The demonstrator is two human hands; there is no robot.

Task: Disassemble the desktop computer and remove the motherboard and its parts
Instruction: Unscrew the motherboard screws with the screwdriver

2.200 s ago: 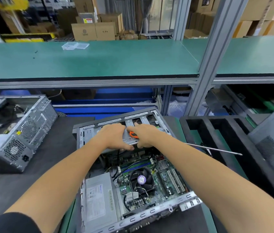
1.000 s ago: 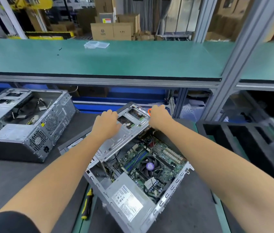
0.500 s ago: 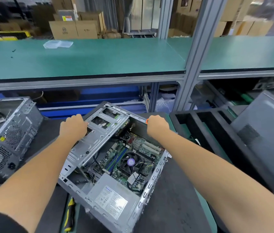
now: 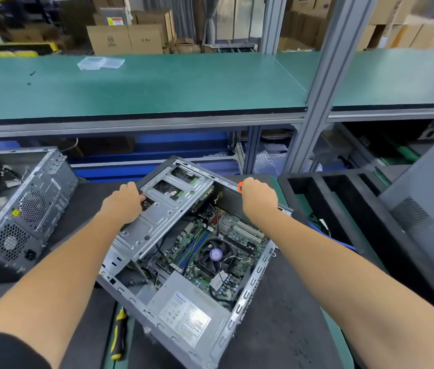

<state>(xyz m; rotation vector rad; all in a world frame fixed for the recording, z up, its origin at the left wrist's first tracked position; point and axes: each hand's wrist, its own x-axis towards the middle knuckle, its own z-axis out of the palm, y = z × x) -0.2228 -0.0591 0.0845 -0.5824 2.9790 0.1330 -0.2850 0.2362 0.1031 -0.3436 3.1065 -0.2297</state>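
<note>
The left hand (image 4: 124, 205) is curled over the left edge of the silver drive cage (image 4: 168, 209), fingers wrapped onto the metal. The right hand (image 4: 258, 199) is closed over the far right wall of the open computer case (image 4: 248, 296), with an orange-handled tool (image 4: 240, 187) poking out from under its fingers.

The case lies open-side up and skewed on the dark table (image 4: 285, 315). Inside it the green motherboard (image 4: 197, 243) sits flat on the bottom, with the round CPU fan (image 4: 216, 254) near its middle and the grey power supply (image 4: 184, 318) in the near corner.

A second opened case (image 4: 16, 209), holding loose cables, stands to the left. A yellow-and-black screwdriver (image 4: 119, 334) lies by the near left corner, and a black foam tray (image 4: 343, 209) with long slots sits to the right.
</note>
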